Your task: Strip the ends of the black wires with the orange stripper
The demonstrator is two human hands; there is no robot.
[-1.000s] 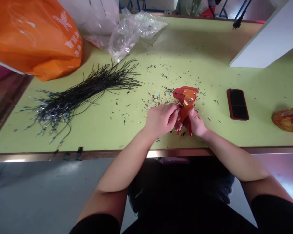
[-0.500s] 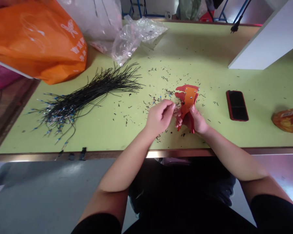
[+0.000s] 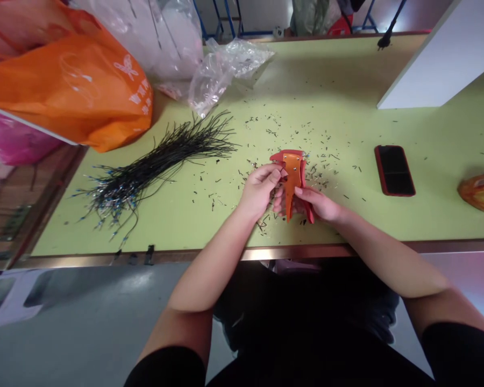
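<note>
My right hand [image 3: 312, 203] is wrapped round the handles of an orange and red wire stripper [image 3: 292, 172], which stands upright over the table with its jaws pointing left. Close against those jaws, my left hand [image 3: 260, 188] has its thumb and fingers pinched together; whatever small piece lies between them is too hidden to make out. Short black wire offcuts [image 3: 317, 174] lie scattered around and beneath both hands. Further left rests a bundle of long black wires [image 3: 157, 161], with blue and silvery ends at its lower left.
A phone [image 3: 395, 170] in a red case and an orange-brown package [image 3: 482, 192] lie to the right. Behind them stands a white panel [image 3: 431, 70]. An orange bag [image 3: 76, 91] and clear plastic bags [image 3: 213, 75] occupy the back left. A black plug [image 3: 384, 41] hangs at the far edge.
The wire stripper has come left and is turned more upright, its handles closer together. My left fingers now meet its jaws. The view has shifted slightly.
</note>
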